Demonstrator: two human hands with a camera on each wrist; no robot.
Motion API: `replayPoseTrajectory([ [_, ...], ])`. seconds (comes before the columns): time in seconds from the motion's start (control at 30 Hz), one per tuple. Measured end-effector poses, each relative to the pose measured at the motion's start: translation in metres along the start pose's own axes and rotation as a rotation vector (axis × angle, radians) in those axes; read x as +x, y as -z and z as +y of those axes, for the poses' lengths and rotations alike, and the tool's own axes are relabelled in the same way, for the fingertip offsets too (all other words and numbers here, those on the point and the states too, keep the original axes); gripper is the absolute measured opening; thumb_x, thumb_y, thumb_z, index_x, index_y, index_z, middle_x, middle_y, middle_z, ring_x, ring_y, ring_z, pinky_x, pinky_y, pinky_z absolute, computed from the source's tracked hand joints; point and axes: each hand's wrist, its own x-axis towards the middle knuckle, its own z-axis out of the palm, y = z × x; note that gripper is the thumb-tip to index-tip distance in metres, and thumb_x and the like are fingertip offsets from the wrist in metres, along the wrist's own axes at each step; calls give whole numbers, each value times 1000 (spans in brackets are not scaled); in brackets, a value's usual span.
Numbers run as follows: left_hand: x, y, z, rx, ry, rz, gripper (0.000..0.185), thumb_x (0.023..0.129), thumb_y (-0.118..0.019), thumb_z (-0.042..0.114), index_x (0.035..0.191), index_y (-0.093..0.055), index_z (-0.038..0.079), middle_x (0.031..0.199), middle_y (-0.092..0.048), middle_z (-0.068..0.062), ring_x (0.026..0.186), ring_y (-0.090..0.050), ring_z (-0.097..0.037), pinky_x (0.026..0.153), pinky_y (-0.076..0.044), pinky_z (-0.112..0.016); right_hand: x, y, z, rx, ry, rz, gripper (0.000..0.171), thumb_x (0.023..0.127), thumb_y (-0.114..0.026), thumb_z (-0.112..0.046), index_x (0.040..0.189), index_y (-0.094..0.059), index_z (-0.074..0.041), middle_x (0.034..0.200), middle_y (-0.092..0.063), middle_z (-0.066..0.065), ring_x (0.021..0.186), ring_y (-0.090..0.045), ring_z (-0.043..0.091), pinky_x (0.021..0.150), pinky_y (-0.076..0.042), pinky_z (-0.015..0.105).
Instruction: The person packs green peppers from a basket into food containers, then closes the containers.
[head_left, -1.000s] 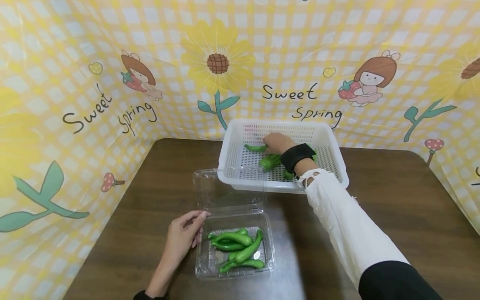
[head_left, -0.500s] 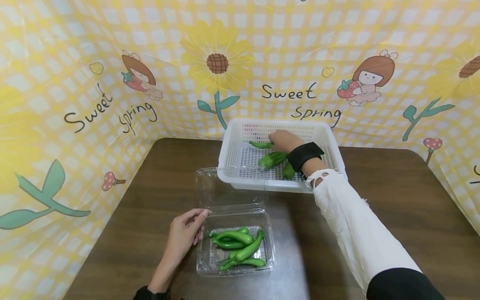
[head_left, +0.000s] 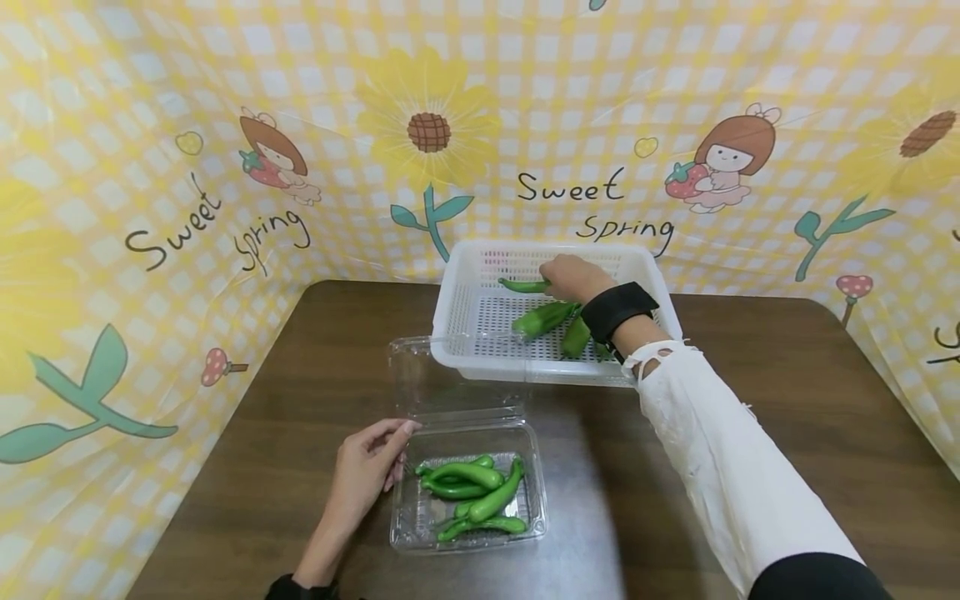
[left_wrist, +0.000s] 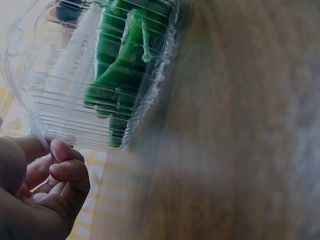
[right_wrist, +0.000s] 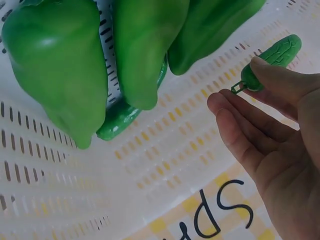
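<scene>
In the head view my left hand (head_left: 363, 467) pinches the left rim of a clear plastic clamshell box (head_left: 536, 479), whose lid (head_left: 457, 379) stands raised at the back. Several smooth green chili peppers (head_left: 491, 500) lie inside it. My right hand (head_left: 577, 279) is over a white slotted basket (head_left: 447, 304), holding a slender green chili pepper (head_left: 523, 286). Close up in the right wrist view, this chili pepper (right_wrist: 275, 62) has wrinkled skin and a thin loop at one end, with the thumb against it. Larger green peppers (head_left: 543, 320) lie below in the basket.
A dark brown wooden table (head_left: 330, 367) carries both containers. Behind it hangs a yellow checked cloth (head_left: 337, 242) with flower prints. Another slim green pepper (right_wrist: 120, 120) lies partly under the large ones in the right wrist view. The raised lid overlaps the basket's front left corner.
My right hand has shifted right and slightly up with the chili pepper, uncovering more of the larger peppers. The left hand stays at the box rim.
</scene>
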Motion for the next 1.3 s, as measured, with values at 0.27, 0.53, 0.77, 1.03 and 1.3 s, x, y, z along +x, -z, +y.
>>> replayPoseTrajectory([
  [0.27, -2, 0, 2, -5, -3, 0, 22, 96, -67, 27, 106, -74, 9, 67, -61, -15, 43, -49, -12, 37, -42, -25, -15, 8, -4, 38, -21, -1, 13, 99, -61, -16, 105, -63, -4, 97, -67, 12, 84, -59, 26, 79, -50, 38],
  [0.53, -4, -1, 0, 0, 14, 7, 28, 95, -67, 33, 107, -75, 9, 67, -62, -15, 42, -49, -13, 37, -44, -27, -29, 12, -7, 57, 23, 19, 14, 99, -61, -16, 106, -64, -4, 95, -67, 11, 80, -57, 23, 75, -48, 36],
  [0.77, -2, -2, 1, 2, 1, 5, 26, 96, -67, 31, 106, -74, 8, 69, -62, -16, 43, -50, -13, 38, -45, -27, -50, 19, 1, 99, 31, 61, 18, 98, -63, -15, 109, -66, -2, 98, -69, 13, 81, -60, 24, 75, -50, 37],
  [1.03, -1, -1, 1, 10, -5, 1, 23, 97, -65, 27, 106, -74, 8, 67, -61, -16, 42, -49, -11, 37, -43, -25, -70, 26, 11, 83, 57, 63, 21, 97, -64, -14, 111, -65, 2, 106, -69, 19, 95, -66, 32, 86, -54, 44],
  [1.3, -1, -2, 1, 9, 13, -5, 26, 97, -65, 29, 110, -74, 8, 68, -61, -13, 44, -50, -13, 38, -45, -27, -89, 27, 11, 99, 57, 104, 19, 97, -64, -13, 109, -66, 1, 104, -70, 17, 91, -66, 29, 83, -54, 42],
])
